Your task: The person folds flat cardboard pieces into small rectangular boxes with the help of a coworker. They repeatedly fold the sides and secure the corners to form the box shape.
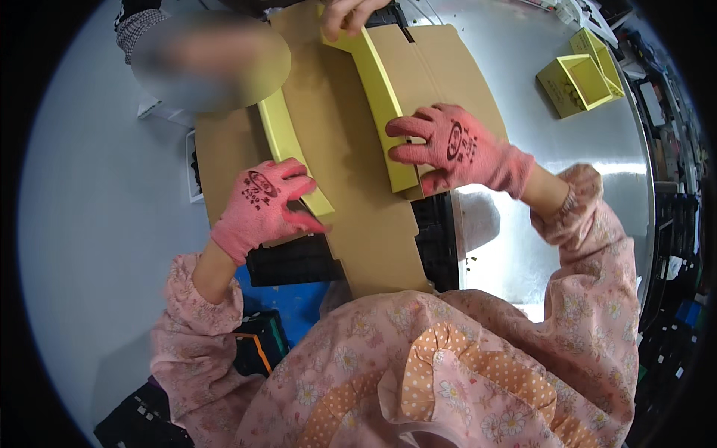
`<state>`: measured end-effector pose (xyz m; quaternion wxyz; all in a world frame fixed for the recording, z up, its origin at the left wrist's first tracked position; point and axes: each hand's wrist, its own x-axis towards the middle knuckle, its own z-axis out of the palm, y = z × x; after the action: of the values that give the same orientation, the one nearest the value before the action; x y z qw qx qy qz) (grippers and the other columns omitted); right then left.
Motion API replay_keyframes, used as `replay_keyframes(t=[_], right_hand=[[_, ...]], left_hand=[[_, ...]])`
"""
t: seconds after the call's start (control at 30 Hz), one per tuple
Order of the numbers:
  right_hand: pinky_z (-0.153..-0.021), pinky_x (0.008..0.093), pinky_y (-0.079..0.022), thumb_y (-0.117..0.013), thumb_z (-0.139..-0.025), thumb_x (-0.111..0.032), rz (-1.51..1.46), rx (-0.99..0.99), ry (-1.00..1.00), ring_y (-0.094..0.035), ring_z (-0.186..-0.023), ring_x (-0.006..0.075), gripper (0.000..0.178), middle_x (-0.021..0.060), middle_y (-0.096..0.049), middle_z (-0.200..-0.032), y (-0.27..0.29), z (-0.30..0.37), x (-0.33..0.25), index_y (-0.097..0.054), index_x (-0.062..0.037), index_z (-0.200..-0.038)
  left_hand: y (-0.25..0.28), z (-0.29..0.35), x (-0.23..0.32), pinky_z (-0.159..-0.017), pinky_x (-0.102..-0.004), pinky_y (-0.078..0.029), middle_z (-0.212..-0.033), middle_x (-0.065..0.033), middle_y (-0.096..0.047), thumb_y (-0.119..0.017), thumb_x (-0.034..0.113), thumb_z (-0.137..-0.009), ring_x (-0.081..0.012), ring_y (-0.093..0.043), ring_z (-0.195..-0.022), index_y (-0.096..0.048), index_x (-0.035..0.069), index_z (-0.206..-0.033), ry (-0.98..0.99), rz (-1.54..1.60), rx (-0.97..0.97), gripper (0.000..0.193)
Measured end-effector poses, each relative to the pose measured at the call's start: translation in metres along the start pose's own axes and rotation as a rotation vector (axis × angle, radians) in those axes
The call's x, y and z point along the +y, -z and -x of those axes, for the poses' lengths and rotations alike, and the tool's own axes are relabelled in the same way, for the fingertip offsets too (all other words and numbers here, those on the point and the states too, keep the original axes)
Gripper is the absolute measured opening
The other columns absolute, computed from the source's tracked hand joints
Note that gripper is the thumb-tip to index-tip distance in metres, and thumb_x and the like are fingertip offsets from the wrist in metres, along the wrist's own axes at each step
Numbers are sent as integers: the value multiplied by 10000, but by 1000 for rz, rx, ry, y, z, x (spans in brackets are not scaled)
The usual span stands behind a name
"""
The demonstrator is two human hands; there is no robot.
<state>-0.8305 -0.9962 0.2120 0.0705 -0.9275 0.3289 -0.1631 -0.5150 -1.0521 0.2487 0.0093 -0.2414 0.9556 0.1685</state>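
Observation:
A flat brown cardboard sheet (328,127) with flaps lies before me, pointing away from my body. Two long yellow strips stand along it, a left strip (275,131) and a right strip (377,82). My left hand (261,201), in a pink glove, curves its fingers and thumb round the near end of the left strip. My right hand (455,149), gloved the same way, has its fingertips over the right strip near its close end, thumb lower down. Another person's bare hand (351,15) grips the far end of the right strip.
Two yellow bins (575,82) stand on the shiny metal table (515,67) at the far right. Black crates (291,261) show beneath the cardboard. A co-worker's sleeve (138,30) is at the far left. Shelves with dark items (672,246) line the right side.

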Motion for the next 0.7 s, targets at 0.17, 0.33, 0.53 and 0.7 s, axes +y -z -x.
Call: replay_keyframes(t=[0.17,0.33,0.53,0.7], right_hand=[[-607,378,-465,-741,-672,-485,-79,200,-60,-542,-721,258,436,36,-554,-868,-16,-4,2,-571,-107,-810],[-634,355,-479,-634,-772,-588,209,259,-373,-583,-766,210,444,15,-555,-856,-46,-36,-23,-592,-147,-808],[-659,368,-495,-678,-835,-364,27,401,-361,-595,-743,244,411,66,-598,-1002,-45,-39,-31,-591,-114,-1149],[-967,462,-445,-644,-779,-59,-153,379,-286,-531,-1151,343,591,183,-403,-1434,-54,41,-55,-498,-147,-1345]], left_hand=[[-36,-18,12,-598,-383,-479,-776,-81,-599,-795,326,-730,-286,-591,-664,-711,111,-942,424,-44,385,313],[-42,-37,34,-598,-379,-510,-788,-42,-621,-710,419,-793,-263,-631,-688,-653,157,-1102,260,-229,360,409],[-42,-47,43,-596,-383,-513,-829,-45,-646,-629,620,-781,-250,-661,-745,-653,139,-961,473,-242,263,514],[-50,-40,54,-569,-378,-513,-793,-41,-660,-561,691,-801,-264,-667,-706,-647,114,-811,522,-285,302,583]])
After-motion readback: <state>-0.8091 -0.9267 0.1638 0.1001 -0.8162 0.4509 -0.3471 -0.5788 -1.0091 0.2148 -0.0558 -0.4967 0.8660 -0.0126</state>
